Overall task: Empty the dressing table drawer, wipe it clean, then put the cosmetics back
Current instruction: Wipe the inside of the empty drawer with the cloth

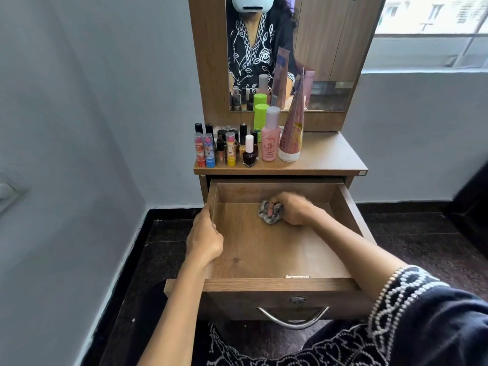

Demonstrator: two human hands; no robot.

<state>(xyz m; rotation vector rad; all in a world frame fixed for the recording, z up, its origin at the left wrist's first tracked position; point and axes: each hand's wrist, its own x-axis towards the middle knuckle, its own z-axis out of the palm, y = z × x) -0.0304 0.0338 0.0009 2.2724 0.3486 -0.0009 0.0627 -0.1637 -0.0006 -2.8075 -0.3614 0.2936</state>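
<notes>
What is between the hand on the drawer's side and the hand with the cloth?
Only bare wooden drawer floor, as the head view shows. The left hand holds the side wall; the right hand grips the cloth.

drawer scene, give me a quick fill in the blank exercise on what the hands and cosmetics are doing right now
1. The right hand grips a crumpled ____ on the drawer floor.
2. The left hand holds the drawer by its ____ side wall.
3. The cosmetics stand on the ____, not in the drawer.
4. The nail polish bottle with the dark red contents has a ____ cap.

Missing words: cloth; left; tabletop; white
</notes>
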